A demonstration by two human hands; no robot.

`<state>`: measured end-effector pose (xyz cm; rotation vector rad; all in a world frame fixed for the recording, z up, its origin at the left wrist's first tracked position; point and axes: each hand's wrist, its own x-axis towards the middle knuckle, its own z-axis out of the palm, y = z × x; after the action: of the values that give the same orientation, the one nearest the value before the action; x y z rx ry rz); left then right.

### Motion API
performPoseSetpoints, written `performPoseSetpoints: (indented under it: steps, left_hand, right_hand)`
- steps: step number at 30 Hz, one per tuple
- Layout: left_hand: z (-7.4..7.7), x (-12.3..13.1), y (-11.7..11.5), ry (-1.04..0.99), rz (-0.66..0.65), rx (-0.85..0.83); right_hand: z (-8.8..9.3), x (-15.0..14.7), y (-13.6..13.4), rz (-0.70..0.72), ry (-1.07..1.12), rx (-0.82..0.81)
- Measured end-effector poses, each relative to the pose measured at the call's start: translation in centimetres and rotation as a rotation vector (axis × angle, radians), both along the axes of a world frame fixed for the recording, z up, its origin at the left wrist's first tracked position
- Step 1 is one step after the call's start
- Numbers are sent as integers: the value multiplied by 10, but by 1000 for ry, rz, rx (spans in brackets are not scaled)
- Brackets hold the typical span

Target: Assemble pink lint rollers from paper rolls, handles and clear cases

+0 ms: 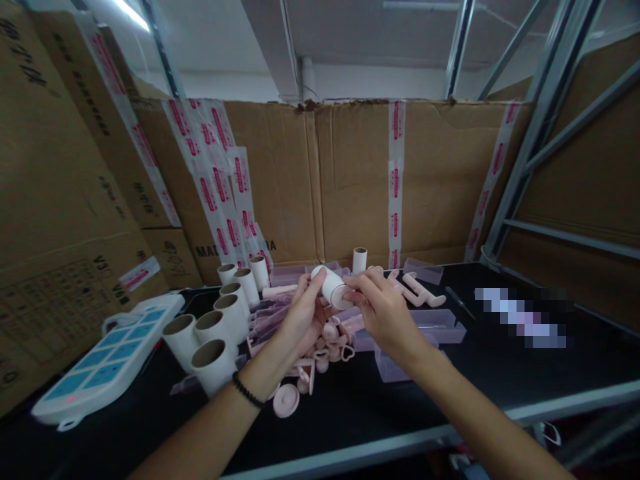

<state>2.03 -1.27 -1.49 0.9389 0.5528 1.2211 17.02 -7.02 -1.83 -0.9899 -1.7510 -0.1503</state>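
My left hand grips a small white roll that tilts above the middle of the black tabletop. At its near end sits a round pale pink cap, pinched by the fingers of my right hand. Whether the cap is fully seated I cannot tell. Beneath my hands lies a heap of pink plastic parts, some with heart shapes. A flat pink disc rests at the near side of the heap. Several white rolls with brown cores stand upright to the left.
A white power strip with blue panels lies at left. Translucent purple trays and pink handle-like parts sit to the right, by a dark thin tool. One white roll stands behind. Taped cardboard walls the back; a metal rail edges the front.
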Motion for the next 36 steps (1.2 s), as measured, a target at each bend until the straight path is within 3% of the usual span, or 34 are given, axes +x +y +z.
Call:
performPoseSetpoints:
  steps: [8,15,23,26,27,29,31,33,36]
  left_hand:
    - [-1,2,6,-63,-8,-65]
    - [-5,3,2,-51,-12,-67]
    - [10,1,-6,-40,2,21]
    - [16,-4,-5,-44,35,29]
    - [18,-6,-4,-39,39,23]
    - [18,-11,0,-29,61,-4]
    - [16,-15,4,-39,105,-20]
    - [13,-16,6,-54,136,-3]
    - [9,-16,5,-74,137,38]
  right_hand:
    - [1,-12,-3,99,12,-104]
    - [4,-17,-7,48,-80,-167]
    - [15,-23,-16,29,-113,-154]
    - [25,8,1,59,-99,-215]
    - [28,27,11,-1,-74,-233]
    - [29,73,37,-250,-97,-360]
    - [25,118,64,-547,-201,-672]
    - [17,151,85,-585,-255,-816]
    - [2,168,100,-568,-281,-905]
